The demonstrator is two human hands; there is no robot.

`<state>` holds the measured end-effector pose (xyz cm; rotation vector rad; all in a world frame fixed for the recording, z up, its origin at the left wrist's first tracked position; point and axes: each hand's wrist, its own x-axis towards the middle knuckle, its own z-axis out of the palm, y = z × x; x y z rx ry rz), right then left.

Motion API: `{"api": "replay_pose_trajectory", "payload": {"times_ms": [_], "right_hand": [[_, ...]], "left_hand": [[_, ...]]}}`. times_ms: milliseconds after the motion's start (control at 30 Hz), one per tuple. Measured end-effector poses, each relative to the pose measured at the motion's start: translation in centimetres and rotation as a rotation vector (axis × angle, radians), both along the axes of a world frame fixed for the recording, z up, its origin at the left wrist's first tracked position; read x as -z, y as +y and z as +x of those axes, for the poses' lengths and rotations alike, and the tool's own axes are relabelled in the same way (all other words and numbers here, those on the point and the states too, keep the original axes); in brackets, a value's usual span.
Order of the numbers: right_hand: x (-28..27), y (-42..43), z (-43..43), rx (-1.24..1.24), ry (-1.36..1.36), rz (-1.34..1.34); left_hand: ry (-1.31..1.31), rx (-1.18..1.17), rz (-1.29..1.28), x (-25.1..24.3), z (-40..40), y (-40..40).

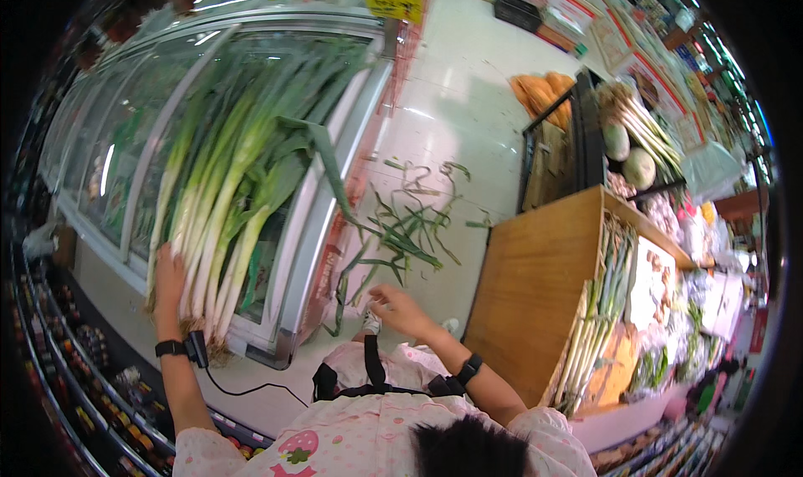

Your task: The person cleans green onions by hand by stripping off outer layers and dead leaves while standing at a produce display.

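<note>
Long leeks (216,207) with white stalks and green leaves lie in a bunch across the glass top of a chest freezer (339,182). Their roots (216,351) point towards me. My left hand (169,279) lies on the white stalks at the bunch's left side; its fingertips are partly hidden, so its grip is unclear. Over the floor beside the freezer, my right hand (398,311) hangs with loosely bent fingers and nothing visible in it. One long green leaf (329,163) droops from the bunch over the freezer's edge. Torn leek leaves (408,229) are strewn on the floor beyond my right hand.
A wooden display stand (533,295) to my right holds more leeks (590,339) and other vegetables. Behind it are a dark crate rack (558,144), orange squashes (546,94) and a black crate (517,12). Shelves of small goods (94,376) line the left.
</note>
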<state>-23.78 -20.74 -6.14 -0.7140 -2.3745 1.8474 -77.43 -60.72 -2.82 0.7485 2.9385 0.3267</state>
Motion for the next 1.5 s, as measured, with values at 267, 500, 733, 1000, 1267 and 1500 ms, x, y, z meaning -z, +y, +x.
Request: {"api": "replay_pose_trajectory", "payload": {"times_ms": [267,500,733,1000,1267,1500], "right_hand": [[1.9,2.8,15.8,0.645,-0.297,0.066],[1.3,0.2,24.0,1.104,-0.198,0.069],[-3.6,-1.7,34.3,1.610,-0.287,0.172],[-1.8,-5.5,52.9,1.959,-0.485,0.470],[1.6,-4.9,64.7,1.788,-0.801,0.549],[4.8,1.0,68.0,1.527,-0.755,0.576]], "left_hand": [[-0.024,-0.157,-0.041,-1.4,0.9,1.8],[0.138,0.147,0.524,-12.2,16.5,19.3],[-0.425,0.788,0.858,-11.6,36.3,36.6],[-0.675,1.181,0.749,-11.9,54.1,47.2],[-0.737,1.491,0.465,-11.0,68.8,51.9],[-0.720,1.689,0.195,-11.1,78.9,52.3]]}}
